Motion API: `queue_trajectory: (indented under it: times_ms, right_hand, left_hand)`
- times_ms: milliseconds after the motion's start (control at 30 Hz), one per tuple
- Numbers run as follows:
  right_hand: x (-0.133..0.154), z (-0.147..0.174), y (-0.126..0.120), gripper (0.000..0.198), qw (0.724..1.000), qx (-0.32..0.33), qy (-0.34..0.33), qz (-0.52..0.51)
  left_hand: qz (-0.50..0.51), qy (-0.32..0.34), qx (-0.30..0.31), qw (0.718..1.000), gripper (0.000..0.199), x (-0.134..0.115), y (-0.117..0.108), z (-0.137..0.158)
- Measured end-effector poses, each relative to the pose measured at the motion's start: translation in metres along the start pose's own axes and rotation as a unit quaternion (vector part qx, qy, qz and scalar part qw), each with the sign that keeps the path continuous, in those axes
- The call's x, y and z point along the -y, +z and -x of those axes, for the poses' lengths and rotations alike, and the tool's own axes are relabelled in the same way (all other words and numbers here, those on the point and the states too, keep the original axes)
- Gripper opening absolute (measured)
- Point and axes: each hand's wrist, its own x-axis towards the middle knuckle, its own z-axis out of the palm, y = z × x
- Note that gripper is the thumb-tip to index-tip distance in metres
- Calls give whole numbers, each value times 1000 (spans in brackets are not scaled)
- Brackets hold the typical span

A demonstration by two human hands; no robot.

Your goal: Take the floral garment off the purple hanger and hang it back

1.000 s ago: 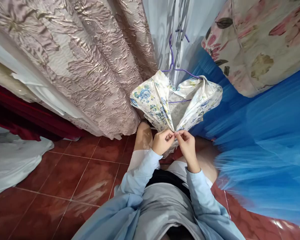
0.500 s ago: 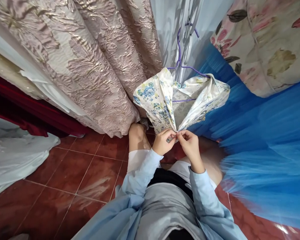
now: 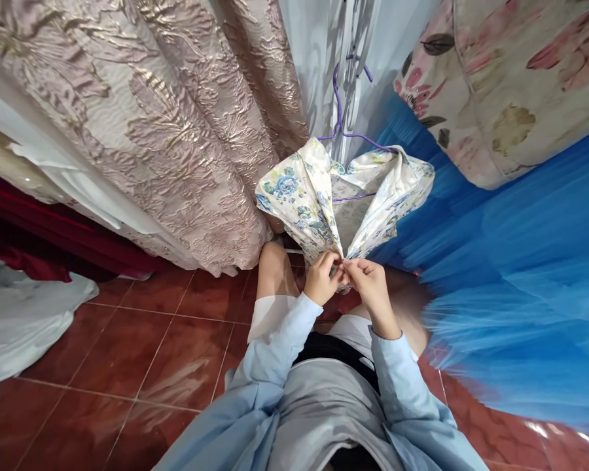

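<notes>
A white shirt (image 3: 299,190) with blue and yellow flowers hangs in front of me on a purple hanger (image 3: 338,108). Its collar lies open in a deep V, and the two front edges meet low down at my fingertips. My left hand (image 3: 321,278) pinches the front edge of the cloth from the left. From the right, my right hand (image 3: 368,281) pinches the same spot, its thumb and forefinger close against the left fingertips. Whether a button sits between the fingers is too small to tell. Below my hands the shirt's lower part is mostly hidden.
Pink and gold brocade cloth (image 3: 191,131) hangs at the left, with dark red fabric (image 3: 53,229) beyond it. Blue tulle (image 3: 515,261) and a floral cloth (image 3: 500,85) hang at the right. Red tiles (image 3: 177,353) cover the floor around my bent legs.
My view has shifted slightly, so the shirt and hanger appear a little further left. Both hands stay at the shirt's front edge, with the left fingers slightly more bent and raised.
</notes>
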Motion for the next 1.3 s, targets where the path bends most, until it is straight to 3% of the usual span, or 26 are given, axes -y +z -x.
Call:
queue_trajectory:
  times_ms: [100,233,367,467,600,733,833,933,1033,1300]
  right_hand:
    - [15,-17,4,36,999,-11,-9,-29]
    - [63,-73,18,34,994,-32,-98,-24]
    - [116,-135,35,32,987,-2,-149,-52]
    - [135,-153,41,30,985,31,-163,-56]
    - [129,-131,39,25,985,40,-160,-45]
    - [120,-101,32,23,982,25,-184,-21]
    - [121,-91,28,21,977,30,-209,15]
    - [120,-93,27,20,973,22,-226,37]
    - [111,-101,29,24,972,12,-234,37]
    - [78,-119,43,29,976,14,-216,15]
  left_hand:
    - [-2,-1,-5,1000,8,-2,-1,2]
    - [-6,-4,-5,1000,10,-6,-8,3]
    - [-3,-12,-3,1000,8,-9,-11,10]
    - [15,-21,4,1000,7,-5,-11,18]
    - [41,-17,-39,998,11,3,-26,2]
    - [43,23,-168,985,27,-9,-61,-66]
    - [-3,103,-107,989,37,-26,-86,-127]
    - [-77,177,-28,981,38,-39,-98,-164]
    - [-122,209,-27,970,42,-41,-100,-174]
    - [-128,191,-106,967,40,-31,-94,-161]
